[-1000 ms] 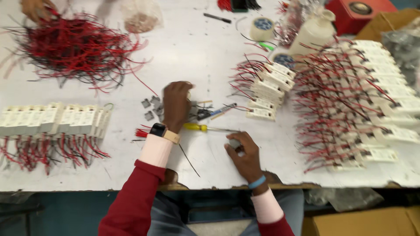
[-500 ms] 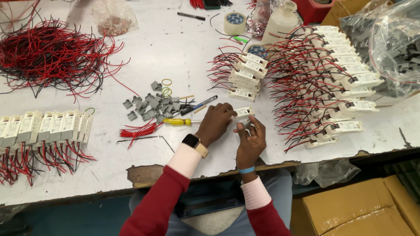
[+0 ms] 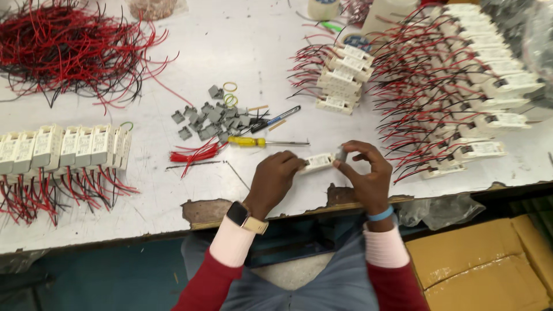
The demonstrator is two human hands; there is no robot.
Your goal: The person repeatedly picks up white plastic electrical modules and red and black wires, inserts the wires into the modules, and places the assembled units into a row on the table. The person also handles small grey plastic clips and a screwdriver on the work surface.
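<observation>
My left hand [image 3: 272,179] grips one end of a small white rectangular module [image 3: 318,162] just above the table's front edge. My right hand [image 3: 365,173] pinches a small grey clip [image 3: 341,154] against the module's other end. A yellow-handled screwdriver [image 3: 262,141] lies just beyond my hands. Several loose grey clips [image 3: 208,117] sit in a heap behind it, beside a short bundle of red wires [image 3: 196,154].
A row of white modules with red and black leads [image 3: 63,147] lies at the left. Stacks of wired modules [image 3: 343,78] and many more [image 3: 466,86] fill the right. A tangle of red wires [image 3: 69,46] lies far left. Cardboard boxes [image 3: 481,268] stand below the chipped table edge [image 3: 207,210].
My left hand came back from the grey clips to the front edge and met my right hand on the white module. The view shifted, so the table contents slid leftward.
</observation>
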